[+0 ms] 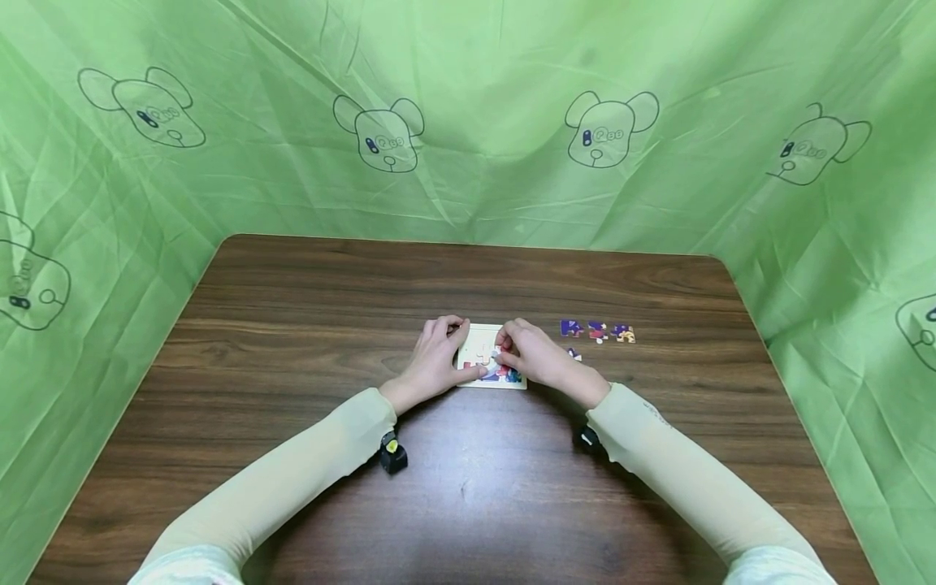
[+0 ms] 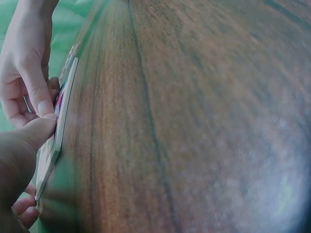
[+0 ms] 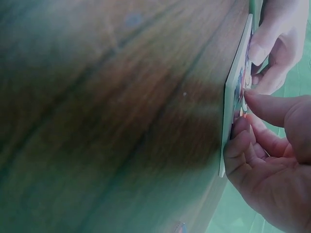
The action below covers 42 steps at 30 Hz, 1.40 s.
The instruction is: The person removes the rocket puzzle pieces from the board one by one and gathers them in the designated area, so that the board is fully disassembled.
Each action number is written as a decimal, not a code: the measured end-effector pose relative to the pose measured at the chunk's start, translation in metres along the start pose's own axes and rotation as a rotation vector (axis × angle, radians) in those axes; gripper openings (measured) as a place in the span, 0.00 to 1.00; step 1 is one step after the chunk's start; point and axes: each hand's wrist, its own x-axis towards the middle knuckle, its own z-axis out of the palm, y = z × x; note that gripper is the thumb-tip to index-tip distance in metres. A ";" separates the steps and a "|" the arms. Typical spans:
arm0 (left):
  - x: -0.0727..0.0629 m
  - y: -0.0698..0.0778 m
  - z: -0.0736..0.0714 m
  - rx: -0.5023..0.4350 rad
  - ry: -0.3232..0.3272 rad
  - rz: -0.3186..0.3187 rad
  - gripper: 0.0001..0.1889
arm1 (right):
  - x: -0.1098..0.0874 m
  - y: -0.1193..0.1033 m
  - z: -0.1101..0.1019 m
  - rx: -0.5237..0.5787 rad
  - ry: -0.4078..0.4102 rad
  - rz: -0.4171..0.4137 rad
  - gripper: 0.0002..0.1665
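Note:
A small pale puzzle board [image 1: 475, 335] lies on the table, its lower part filled with colourful pieces. My left hand [image 1: 433, 357] holds the board at its left side, the thumb lying over the pieces and the other fingers at the edge. Over the board's right half, my right hand [image 1: 537, 353] pinches a puzzle piece [image 3: 244, 108] between thumb and fingers, low against the board. Most of that piece is hidden by the fingertips. In the left wrist view, the tips of both thumbs nearly meet above the board [image 2: 60, 131].
Right of the board, several loose purple puzzle pieces [image 1: 598, 330] lie in a row, and another loose piece [image 1: 574, 354] sits nearer the right hand. The brown wooden table [image 1: 307, 325] is bounded by green curtains [image 1: 475, 195] at the back and sides.

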 end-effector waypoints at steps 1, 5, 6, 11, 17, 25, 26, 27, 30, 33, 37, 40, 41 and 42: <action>0.000 0.000 0.000 0.000 -0.003 -0.002 0.50 | 0.000 0.000 0.000 -0.002 0.001 -0.007 0.11; 0.000 0.001 0.000 -0.005 -0.007 -0.006 0.50 | -0.001 -0.001 0.000 -0.014 -0.002 -0.029 0.11; 0.000 0.001 -0.001 -0.006 -0.007 -0.007 0.50 | -0.001 -0.001 0.000 -0.015 -0.005 -0.032 0.11; 0.000 0.001 -0.001 -0.010 -0.005 -0.006 0.50 | -0.001 -0.001 0.000 -0.006 -0.012 -0.028 0.10; -0.001 0.000 0.000 -0.006 0.000 -0.002 0.50 | -0.001 0.002 0.001 0.022 -0.007 -0.033 0.10; -0.001 0.002 -0.001 -0.008 0.002 -0.001 0.50 | 0.000 0.005 0.001 0.094 0.038 -0.036 0.06; -0.001 0.002 -0.002 -0.009 0.001 -0.003 0.50 | 0.000 0.005 0.001 0.102 0.037 -0.034 0.06; -0.001 0.002 -0.002 -0.011 -0.003 -0.006 0.50 | 0.001 0.006 0.001 0.112 0.034 -0.028 0.06; -0.001 0.002 -0.002 -0.012 -0.006 -0.010 0.50 | 0.001 0.006 0.000 0.133 0.021 -0.007 0.06; -0.001 0.004 -0.003 -0.014 -0.010 -0.014 0.50 | 0.001 0.008 0.001 0.152 0.012 0.003 0.06; -0.002 0.005 -0.004 -0.021 -0.004 -0.014 0.49 | -0.002 0.007 0.000 0.182 0.003 -0.009 0.06; -0.002 0.005 -0.004 -0.015 0.005 -0.010 0.49 | -0.004 0.005 -0.001 0.200 -0.006 -0.009 0.06; -0.001 0.005 -0.004 -0.012 0.005 -0.009 0.49 | -0.004 0.004 -0.002 0.203 -0.009 -0.006 0.06; -0.001 0.005 -0.004 -0.009 0.005 -0.009 0.49 | -0.005 0.003 -0.002 0.204 -0.011 -0.007 0.06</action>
